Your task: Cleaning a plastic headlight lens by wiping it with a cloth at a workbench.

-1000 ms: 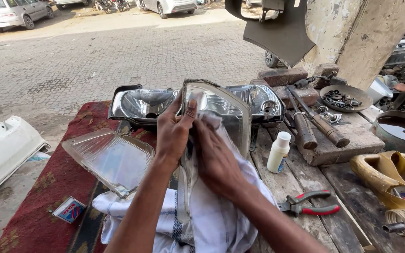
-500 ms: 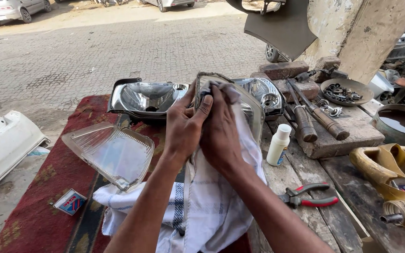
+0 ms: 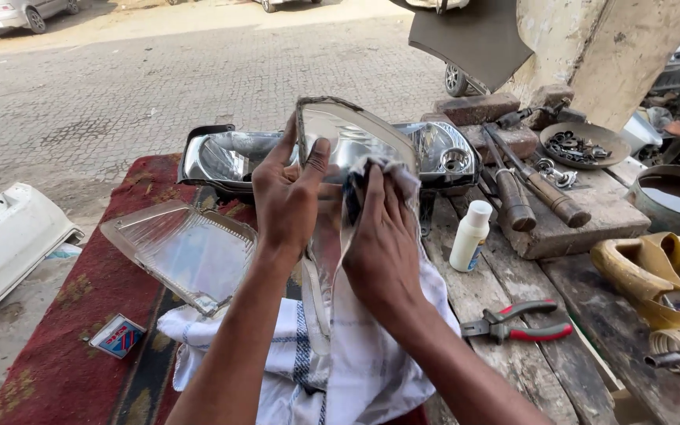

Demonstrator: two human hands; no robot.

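- The left hand (image 3: 286, 197) grips the clear headlight cover (image 3: 348, 145) by its edge, standing it up between both hands.
- The right hand (image 3: 379, 236) presses a white cloth (image 3: 356, 354) flat on it.
- Best to hold the cover tight and rub softly, so it does not slip onto the table (image 3: 529, 370) below.

A clear headlight lens (image 3: 353, 142) is held upright by the left hand (image 3: 286, 197), while a white cloth (image 3: 371, 346) is pressed against it by the right hand (image 3: 383, 236). Behind, a chrome headlight housing (image 3: 230, 157) is seen; red pliers (image 3: 517, 324) lie on the tabletop (image 3: 513, 370).
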